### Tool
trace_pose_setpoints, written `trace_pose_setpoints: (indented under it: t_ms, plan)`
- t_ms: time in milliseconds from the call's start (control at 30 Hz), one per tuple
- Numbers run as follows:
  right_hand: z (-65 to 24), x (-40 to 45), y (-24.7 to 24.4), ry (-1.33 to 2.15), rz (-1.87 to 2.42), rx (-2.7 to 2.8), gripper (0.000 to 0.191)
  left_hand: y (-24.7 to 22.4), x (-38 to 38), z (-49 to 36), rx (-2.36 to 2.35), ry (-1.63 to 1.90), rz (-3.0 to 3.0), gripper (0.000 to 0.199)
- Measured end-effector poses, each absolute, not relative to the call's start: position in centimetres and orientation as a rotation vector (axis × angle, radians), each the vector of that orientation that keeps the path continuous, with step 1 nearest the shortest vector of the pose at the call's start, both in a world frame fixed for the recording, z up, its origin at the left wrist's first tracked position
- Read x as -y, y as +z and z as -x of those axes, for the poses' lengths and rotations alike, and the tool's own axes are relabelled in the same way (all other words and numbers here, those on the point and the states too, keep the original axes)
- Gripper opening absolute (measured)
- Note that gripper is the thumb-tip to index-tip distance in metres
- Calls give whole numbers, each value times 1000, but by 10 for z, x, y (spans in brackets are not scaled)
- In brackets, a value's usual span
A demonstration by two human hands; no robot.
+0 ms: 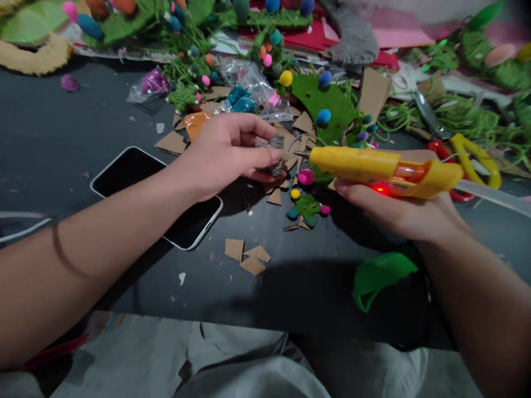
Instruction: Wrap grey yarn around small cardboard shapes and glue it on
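Between the thumb and fingers of my left hand (232,152) is a small grey yarn-wrapped piece (276,156). My right hand (398,210) is closed around a yellow glue gun (360,164) with a red light glowing on its side. The gun's metal nozzle points left and stands close to the grey piece, with a small gap between them. A clear glue stick (493,196) sticks out of the gun's rear. Under my left forearm lies a phone (194,224) with a dark screen.
Cardboard scraps (253,260) lie on the dark table (166,287). Scissors (477,160) rest behind my right hand. Green yarn pieces with coloured balls (327,105) and plastic bags (249,77) cover the back. Green felt (381,273) lies at the front right.
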State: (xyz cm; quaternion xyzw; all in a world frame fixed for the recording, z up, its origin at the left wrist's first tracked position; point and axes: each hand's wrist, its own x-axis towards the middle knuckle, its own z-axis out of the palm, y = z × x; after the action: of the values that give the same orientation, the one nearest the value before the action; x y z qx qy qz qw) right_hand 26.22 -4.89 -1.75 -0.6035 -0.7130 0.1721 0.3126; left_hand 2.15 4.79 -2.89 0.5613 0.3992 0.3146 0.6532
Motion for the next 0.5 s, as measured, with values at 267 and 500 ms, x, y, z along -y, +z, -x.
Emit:
trace_pose_setpoints:
  t_ms: [267,500]
  plan:
    - [-268,50,-18,497,1634,1829,5,-29,-47,-22,-887,736,-1239,23]
    - [-264,49,-22,416,1614,1906,8,-30,-49,-19,-838,680,-1273,28]
